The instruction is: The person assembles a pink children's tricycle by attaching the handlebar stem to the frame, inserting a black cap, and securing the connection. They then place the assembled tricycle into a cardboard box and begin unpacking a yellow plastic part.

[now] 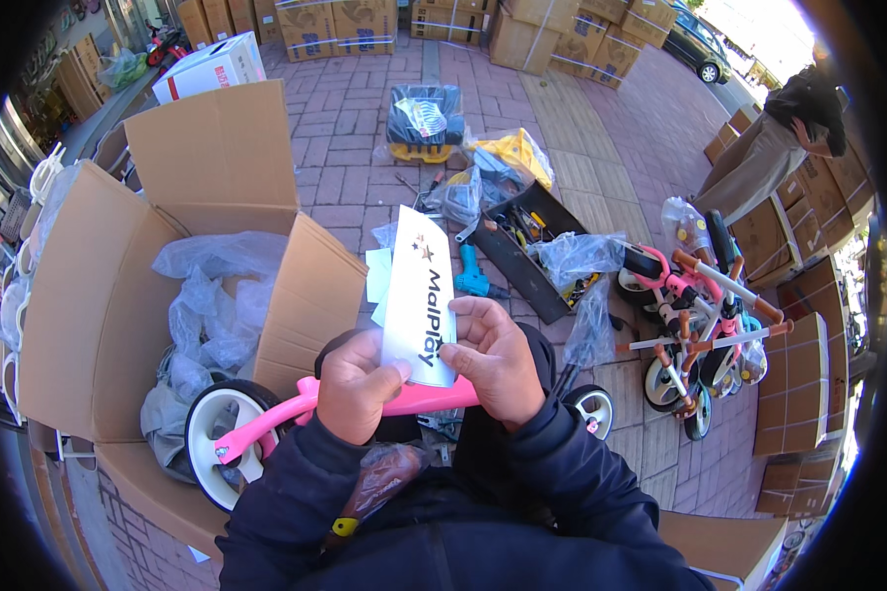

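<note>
A long white sticker strip (pixel 419 236) with dark lettering and small star shapes stands upright before me. Its lower left edge is pinched in my left hand (pixel 353 384), between thumb and fingers. My right hand (pixel 498 362) grips the lower right edge the same way. Behind the strip, pale paper pieces (pixel 376 274) show in part; whether I hold them too is unclear. Below my hands a pink balance bike frame (pixel 429 397) lies across my lap, its white-rimmed wheel (pixel 202 438) at left and another wheel (pixel 591 409) at right.
An open cardboard box (pixel 89 315) with plastic wrapping stands at left. Ahead lie a teal power drill (pixel 470 268), a dark toolbox (pixel 508 251) and bagged parts (pixel 508 163). Several small bikes (pixel 695 315) stand at right. Beyond them a person (pixel 784 138) bends near stacked cartons (pixel 793 217).
</note>
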`<state>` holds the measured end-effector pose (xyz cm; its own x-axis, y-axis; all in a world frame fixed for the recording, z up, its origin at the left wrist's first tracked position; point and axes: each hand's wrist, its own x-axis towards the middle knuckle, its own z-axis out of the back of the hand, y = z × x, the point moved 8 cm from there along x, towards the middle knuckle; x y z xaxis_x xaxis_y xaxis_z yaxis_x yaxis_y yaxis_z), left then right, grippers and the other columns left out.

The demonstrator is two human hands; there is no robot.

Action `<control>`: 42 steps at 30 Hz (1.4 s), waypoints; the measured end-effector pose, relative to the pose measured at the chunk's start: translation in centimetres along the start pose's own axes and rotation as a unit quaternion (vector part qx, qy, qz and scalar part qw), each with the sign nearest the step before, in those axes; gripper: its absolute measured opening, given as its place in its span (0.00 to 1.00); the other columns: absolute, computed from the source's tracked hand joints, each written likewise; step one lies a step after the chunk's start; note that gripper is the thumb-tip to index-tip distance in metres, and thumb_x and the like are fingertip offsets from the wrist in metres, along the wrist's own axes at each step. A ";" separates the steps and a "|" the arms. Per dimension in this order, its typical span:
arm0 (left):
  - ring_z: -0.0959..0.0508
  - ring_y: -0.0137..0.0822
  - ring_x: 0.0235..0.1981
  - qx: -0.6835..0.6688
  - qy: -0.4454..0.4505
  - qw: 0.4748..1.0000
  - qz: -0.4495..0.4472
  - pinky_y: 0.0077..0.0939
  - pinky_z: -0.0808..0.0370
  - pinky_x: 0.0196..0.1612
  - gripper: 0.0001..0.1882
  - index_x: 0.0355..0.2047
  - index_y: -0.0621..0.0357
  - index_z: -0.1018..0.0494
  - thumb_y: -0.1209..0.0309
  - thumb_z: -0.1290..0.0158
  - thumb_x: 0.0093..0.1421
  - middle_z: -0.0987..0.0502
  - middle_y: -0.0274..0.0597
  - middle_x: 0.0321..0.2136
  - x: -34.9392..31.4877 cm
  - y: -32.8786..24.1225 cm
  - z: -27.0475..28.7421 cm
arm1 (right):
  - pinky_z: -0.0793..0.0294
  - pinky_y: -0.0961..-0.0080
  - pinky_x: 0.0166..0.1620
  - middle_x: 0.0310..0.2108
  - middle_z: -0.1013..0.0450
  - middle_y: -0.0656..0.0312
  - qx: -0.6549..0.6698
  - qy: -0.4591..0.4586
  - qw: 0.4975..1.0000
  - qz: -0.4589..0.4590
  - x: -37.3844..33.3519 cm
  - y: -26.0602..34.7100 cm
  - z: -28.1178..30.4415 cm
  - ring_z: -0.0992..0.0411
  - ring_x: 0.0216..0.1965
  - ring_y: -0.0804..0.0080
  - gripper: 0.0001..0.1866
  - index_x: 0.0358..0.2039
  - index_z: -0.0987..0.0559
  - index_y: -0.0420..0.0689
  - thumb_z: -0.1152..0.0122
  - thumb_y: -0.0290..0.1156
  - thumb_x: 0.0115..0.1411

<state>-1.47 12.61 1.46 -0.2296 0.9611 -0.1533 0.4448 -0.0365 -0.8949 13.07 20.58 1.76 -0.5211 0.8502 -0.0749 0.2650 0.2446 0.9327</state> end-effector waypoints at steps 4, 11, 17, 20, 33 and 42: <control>0.21 0.30 0.31 -0.118 0.012 0.993 -0.001 0.20 0.25 0.32 0.19 0.51 0.65 0.27 0.75 0.41 0.60 0.19 0.45 0.38 0.3 0.4 -0.6 | 0.20 0.78 0.44 0.43 0.21 0.53 0.067 -0.045 0.995 0.058 0.0 0.5 0.3 0.21 0.41 0.74 0.17 0.48 0.30 0.38 0.38 0.13 0.61; 0.20 0.32 0.34 -0.048 0.008 0.999 0.003 0.25 0.23 0.39 0.15 0.47 0.65 0.25 0.71 0.40 0.62 0.19 0.44 0.37 0.5 1.0 -0.2 | 0.20 0.81 0.40 0.42 0.21 0.56 0.047 -0.065 0.994 0.077 0.0 0.2 -0.5 0.22 0.39 0.78 0.13 0.46 0.28 0.37 0.37 0.16 0.63; 0.22 0.29 0.34 -0.085 -0.034 0.995 -0.047 0.24 0.25 0.40 0.11 0.44 0.69 0.22 0.75 0.47 0.65 0.19 0.43 0.36 0.2 0.2 0.5 | 0.22 0.82 0.36 0.38 0.22 0.58 -0.013 -0.043 0.997 0.058 -0.4 0.2 -1.6 0.23 0.35 0.80 0.15 0.50 0.28 0.37 0.37 0.16 0.63; 0.22 0.28 0.34 0.002 -0.042 0.998 -0.045 0.24 0.25 0.40 0.11 0.43 0.69 0.21 0.74 0.48 0.66 0.19 0.42 0.35 0.1 0.0 0.6 | 0.24 0.81 0.33 0.37 0.21 0.58 -0.050 -0.035 0.998 0.021 -0.7 0.4 -1.9 0.23 0.33 0.80 0.16 0.50 0.26 0.36 0.34 0.18 0.62; 0.21 0.30 0.30 0.355 -0.061 0.913 -0.193 0.25 0.24 0.38 0.06 0.40 0.67 0.21 0.79 0.47 0.66 0.19 0.41 0.30 -1.3 -2.8 -0.4 | 0.22 0.68 0.32 0.29 0.22 0.54 -0.416 -0.024 0.851 0.320 -2.3 5.3 -4.8 0.22 0.29 0.58 0.10 0.36 0.17 0.38 0.30 0.22 0.51; 0.24 0.40 0.24 0.399 -0.046 0.881 -0.249 0.30 0.28 0.30 0.02 0.34 0.66 0.24 0.78 0.44 0.63 0.24 0.47 0.23 -1.4 -3.5 -1.8 | 0.23 0.64 0.29 0.23 0.25 0.55 -0.471 -0.029 0.819 0.327 -2.0 5.4 -4.9 0.23 0.25 0.57 0.02 0.25 0.19 0.41 0.35 0.22 0.49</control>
<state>-1.11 11.92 5.53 -0.3094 0.8878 0.3408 -0.4728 0.1673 -0.8652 11.57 17.87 8.71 -0.4700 0.6832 0.5588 -0.2854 -0.7167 0.6363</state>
